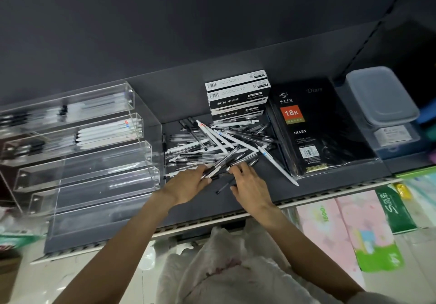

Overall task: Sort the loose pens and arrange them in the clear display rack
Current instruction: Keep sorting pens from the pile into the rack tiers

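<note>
Dim shelf, soft even light, glare on clear display rack (89, 152), wide-angle bending and blur at edges

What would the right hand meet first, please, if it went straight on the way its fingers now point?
Probably the pile of loose pens just beyond the right hand; its fingers point up and left into that heap, though depth is hard to judge.

The clear display rack (82, 152) runs off the left edge, so its tiers' far ends are unseen. Pens in its upper 2 tiers are blurred behind glare. The left hand (188, 183) hides the lower ends of the pens it grips. Small print on the pen boxes (237, 96) is unreadable. A lidded container (379, 96) looks too hazy to show contents.
</note>
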A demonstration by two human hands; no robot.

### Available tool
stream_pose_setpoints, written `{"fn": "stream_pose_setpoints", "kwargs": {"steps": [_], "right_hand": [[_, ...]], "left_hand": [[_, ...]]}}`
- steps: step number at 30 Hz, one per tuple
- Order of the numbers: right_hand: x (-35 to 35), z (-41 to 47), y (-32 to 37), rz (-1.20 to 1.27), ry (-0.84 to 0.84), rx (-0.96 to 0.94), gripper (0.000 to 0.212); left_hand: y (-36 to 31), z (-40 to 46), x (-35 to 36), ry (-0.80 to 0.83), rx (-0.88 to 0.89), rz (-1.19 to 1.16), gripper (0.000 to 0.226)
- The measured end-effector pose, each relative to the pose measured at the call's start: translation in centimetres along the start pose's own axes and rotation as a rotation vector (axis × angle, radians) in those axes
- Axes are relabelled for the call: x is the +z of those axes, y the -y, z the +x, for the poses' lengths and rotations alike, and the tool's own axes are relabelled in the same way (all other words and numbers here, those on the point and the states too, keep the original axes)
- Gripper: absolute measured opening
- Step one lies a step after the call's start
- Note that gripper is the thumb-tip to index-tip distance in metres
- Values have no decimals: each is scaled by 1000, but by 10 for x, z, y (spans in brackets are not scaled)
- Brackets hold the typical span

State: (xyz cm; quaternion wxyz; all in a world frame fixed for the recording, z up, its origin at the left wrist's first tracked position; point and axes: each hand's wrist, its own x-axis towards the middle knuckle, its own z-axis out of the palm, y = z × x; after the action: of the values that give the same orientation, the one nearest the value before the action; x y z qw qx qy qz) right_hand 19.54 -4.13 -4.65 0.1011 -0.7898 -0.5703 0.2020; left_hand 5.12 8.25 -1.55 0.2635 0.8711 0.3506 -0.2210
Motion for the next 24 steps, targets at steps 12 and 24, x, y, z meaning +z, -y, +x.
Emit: {"fn": "stream_pose_setpoints", "kwargs": {"steps": [12, 24], "right_hand": [[1, 1, -3, 125, -115, 26, 24], [-44, 7, 19, 1010, -124, 156, 21]], "left_hand": [[-2, -30, -8, -24, -22, -1534, 9], [-28, -32, 7, -141, 114, -1587, 17]]}}
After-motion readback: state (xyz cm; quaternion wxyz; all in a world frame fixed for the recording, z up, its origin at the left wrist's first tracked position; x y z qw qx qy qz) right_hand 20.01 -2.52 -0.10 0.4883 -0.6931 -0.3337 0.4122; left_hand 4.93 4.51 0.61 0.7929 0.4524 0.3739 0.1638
